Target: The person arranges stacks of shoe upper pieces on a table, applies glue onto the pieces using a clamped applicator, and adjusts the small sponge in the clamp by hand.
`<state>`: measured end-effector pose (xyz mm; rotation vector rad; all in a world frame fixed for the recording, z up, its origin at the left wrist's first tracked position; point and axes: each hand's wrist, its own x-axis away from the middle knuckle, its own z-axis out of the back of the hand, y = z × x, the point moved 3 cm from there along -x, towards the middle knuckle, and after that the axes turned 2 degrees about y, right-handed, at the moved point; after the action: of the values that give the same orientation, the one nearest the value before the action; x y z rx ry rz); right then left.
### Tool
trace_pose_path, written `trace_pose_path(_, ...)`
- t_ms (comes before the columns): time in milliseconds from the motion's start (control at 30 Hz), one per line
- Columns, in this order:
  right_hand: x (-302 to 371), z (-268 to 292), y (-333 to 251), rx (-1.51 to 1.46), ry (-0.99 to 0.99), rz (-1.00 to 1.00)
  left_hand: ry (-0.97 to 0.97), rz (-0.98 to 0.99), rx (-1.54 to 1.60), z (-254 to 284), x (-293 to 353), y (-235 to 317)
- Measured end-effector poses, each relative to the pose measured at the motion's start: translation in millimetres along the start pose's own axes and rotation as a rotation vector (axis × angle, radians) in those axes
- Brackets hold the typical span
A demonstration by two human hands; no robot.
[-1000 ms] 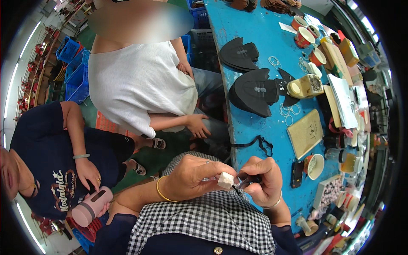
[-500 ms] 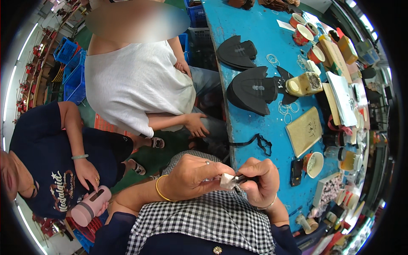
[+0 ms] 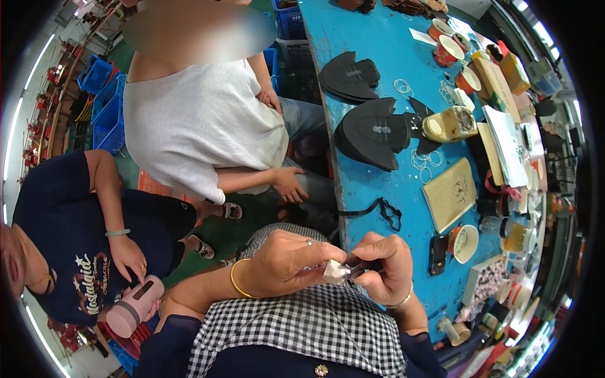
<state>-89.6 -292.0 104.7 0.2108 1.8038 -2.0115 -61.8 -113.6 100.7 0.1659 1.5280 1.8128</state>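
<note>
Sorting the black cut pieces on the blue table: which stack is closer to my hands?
The larger black stack, beside the yellowish container; the smaller stack lies farther up the table.

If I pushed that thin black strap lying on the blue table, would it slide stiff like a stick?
Probably not. The black strap lies in loose curls with a loop at one end, so it looks floppy and light. Pushed, it would likely bunch up on the blue table rather than slide whole.

Long blue worktable [image 3: 372, 189], green floor [image 3: 233, 230], stacked blue crates [image 3: 94, 75], ceiling strip lights [image 3: 9, 170]
</note>
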Motion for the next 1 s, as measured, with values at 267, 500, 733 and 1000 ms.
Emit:
trace_pose_path(267,12,2,6,-0.12,0.134,-0.008,-0.014,0.0,0.062,-1,-4,1)
trace_pose_path(500,8,-4,3,0.054,0.087,0.097,-0.032,0.069,0.03,6,-7,3)
trace_pose_path(733,10,-6,7,0.016,0.148,0.087,-0.057,0.102,-0.003,7,-12,6)
trace_pose_path(1000,17,5,15,-0.089,0.247,0.006,0.027,0.021,-0.012,6,-12,1)
